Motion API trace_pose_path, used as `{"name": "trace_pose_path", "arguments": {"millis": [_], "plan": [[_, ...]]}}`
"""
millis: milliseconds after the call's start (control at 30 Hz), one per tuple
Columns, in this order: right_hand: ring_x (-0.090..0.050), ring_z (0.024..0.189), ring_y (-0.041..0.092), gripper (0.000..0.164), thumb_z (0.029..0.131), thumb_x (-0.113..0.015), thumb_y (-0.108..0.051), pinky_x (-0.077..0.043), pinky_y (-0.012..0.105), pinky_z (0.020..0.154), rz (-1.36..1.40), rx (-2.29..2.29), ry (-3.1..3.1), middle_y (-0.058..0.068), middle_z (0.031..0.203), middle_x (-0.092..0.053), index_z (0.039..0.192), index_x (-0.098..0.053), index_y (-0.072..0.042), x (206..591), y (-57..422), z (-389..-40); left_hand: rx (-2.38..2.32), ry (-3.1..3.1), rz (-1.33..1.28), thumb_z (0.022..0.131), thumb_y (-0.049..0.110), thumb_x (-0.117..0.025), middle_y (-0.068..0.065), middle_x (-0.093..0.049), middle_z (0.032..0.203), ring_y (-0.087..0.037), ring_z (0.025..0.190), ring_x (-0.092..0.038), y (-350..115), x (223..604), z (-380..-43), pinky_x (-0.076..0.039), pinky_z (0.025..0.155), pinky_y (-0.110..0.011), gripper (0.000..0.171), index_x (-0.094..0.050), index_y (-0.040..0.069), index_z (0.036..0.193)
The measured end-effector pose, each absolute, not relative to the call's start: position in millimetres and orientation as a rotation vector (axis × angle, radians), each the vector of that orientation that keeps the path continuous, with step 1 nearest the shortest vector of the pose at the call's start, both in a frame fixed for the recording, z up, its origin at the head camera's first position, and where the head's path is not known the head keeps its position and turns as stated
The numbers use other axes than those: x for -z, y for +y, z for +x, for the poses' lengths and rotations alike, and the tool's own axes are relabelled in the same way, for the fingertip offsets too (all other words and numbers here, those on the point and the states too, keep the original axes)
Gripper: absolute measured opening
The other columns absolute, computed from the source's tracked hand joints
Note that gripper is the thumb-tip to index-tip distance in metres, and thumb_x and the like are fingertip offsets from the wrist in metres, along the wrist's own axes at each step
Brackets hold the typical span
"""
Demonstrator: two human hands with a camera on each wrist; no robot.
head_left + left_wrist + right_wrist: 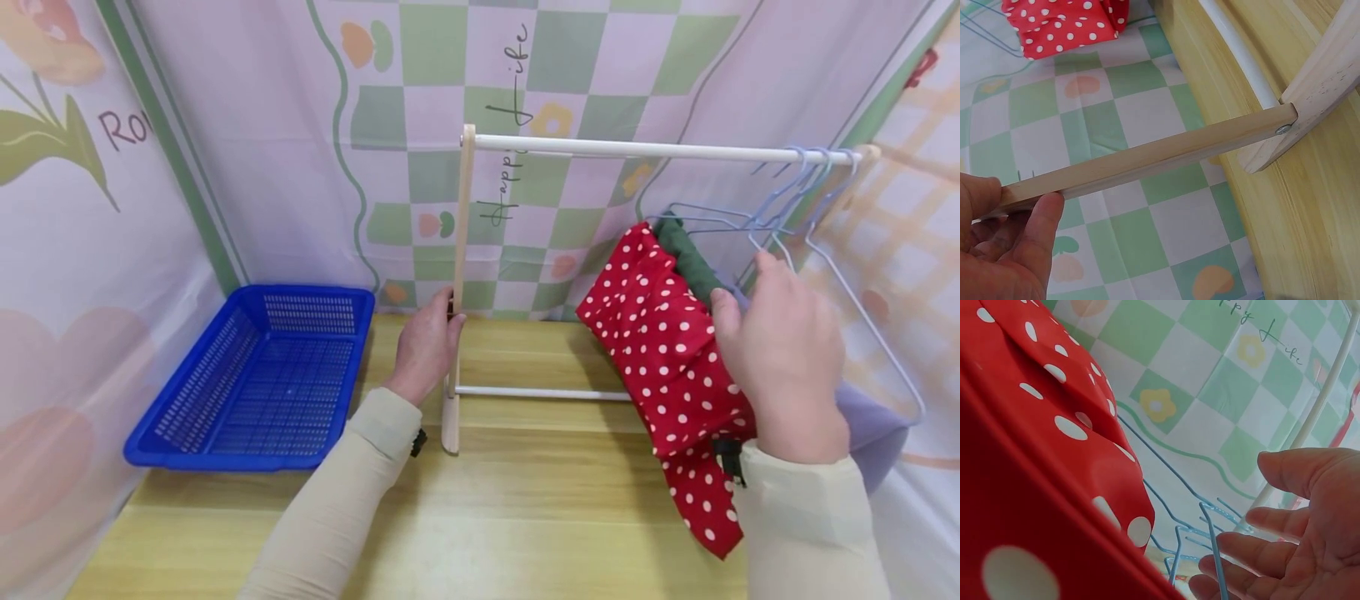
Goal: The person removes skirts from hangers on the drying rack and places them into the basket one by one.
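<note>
A small clothes rack (465, 221) with wooden uprights and white rods stands on the table. My left hand (427, 346) grips its left upright, fingers and thumb around the wooden bar (1147, 156). At the right end of the top rod hang several blue wire hangers (780, 225). A red cloth with white dots (660, 333), a dark green cloth (686, 254) and a light purple cloth (873, 425) hang there. My right hand (787, 358) is in front of these clothes, its fingers spread and relaxed (1316, 531) beside the hanger wires, with nothing in the palm.
A blue plastic basket (247, 462) with perforated sides sits on the table left of the rack. Behind the wooden table (510, 517) hangs a checked, patterned curtain (427, 117), with more printed fabric on both sides. A white lower rod (540, 392) runs near the tabletop.
</note>
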State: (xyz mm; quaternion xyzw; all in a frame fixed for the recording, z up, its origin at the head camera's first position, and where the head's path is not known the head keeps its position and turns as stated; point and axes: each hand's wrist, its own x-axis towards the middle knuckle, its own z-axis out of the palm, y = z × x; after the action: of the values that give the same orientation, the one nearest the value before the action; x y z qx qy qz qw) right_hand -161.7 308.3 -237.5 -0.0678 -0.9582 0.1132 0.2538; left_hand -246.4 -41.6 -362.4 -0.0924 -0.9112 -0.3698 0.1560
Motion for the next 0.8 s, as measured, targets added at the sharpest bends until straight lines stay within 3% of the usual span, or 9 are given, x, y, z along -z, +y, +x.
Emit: {"name": "trace_pose_path", "arguments": {"millis": [300, 800], "plan": [[-0.034, 0.139, 0.063, 0.074, 0.107, -0.048, -0.036, -0.029, 0.079, 0.108, -0.232, -0.338, -2.728, 0.034, 0.162, -0.028, 0.165, -0.017, 0.000, 228, 311, -168, 1.050, -2.610, -0.273, 0.109, 0.022, -0.058, -0.012, -0.070, 0.132, -0.030, 0.113, -0.071, -42, 362, -246, -0.058, 0.095, -0.046, 0.037, -0.054, 0.008, 0.143], [-0.029, 0.143, 0.062, 0.070, 0.110, -0.036, -0.034, -0.026, 0.077, 0.112, -0.245, -0.413, -2.781, 0.034, 0.164, -0.024, 0.164, -0.011, 0.003, 215, 315, -186, 1.025, -2.613, -0.279, 0.109, 0.023, -0.057, -0.013, -0.070, 0.131, -0.030, 0.113, -0.071, -42, 362, -245, -0.058, 0.095, -0.046, 0.038, -0.053, 0.006, 0.143]]}}
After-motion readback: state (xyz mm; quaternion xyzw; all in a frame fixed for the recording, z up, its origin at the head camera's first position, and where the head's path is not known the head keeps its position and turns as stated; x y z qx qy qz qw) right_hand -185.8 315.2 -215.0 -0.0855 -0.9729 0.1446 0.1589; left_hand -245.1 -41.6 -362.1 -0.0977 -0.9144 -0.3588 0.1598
